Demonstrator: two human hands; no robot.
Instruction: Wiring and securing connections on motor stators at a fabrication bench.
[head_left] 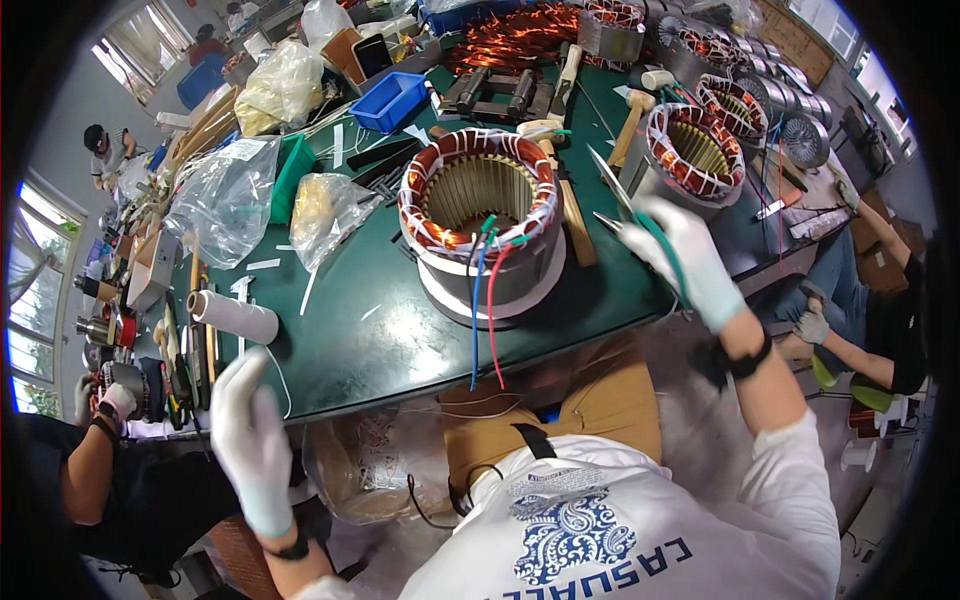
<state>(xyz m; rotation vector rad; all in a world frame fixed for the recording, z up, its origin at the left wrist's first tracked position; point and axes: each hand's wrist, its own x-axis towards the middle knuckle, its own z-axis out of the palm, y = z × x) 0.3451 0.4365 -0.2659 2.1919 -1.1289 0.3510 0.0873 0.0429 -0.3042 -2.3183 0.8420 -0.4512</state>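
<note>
A motor stator [482, 225] stands upright on the green table in front of me, its copper winding ends laced with white cord. Blue, red and black leads hang from its near side over the table edge. In a white glove, my right hand [682, 250] grips green-handled scissors [650, 228] to the right of the stator, blades apart and pointing up and left. My left hand [250, 435], also gloved, is raised off the table's front left edge, slightly blurred, fingers extended and nothing in them. Closest to it is a white thread spool [235, 316] lying on its side.
A wooden-handled mallet [575, 215] lies right of the stator. Another wound stator [693, 150] stands farther right. Behind are a blue bin [390, 101], a green bin [292, 178], plastic bags [225, 200] and copper wire [515, 38]. Co-workers' gloved hands show at left [118, 400] and right [812, 325].
</note>
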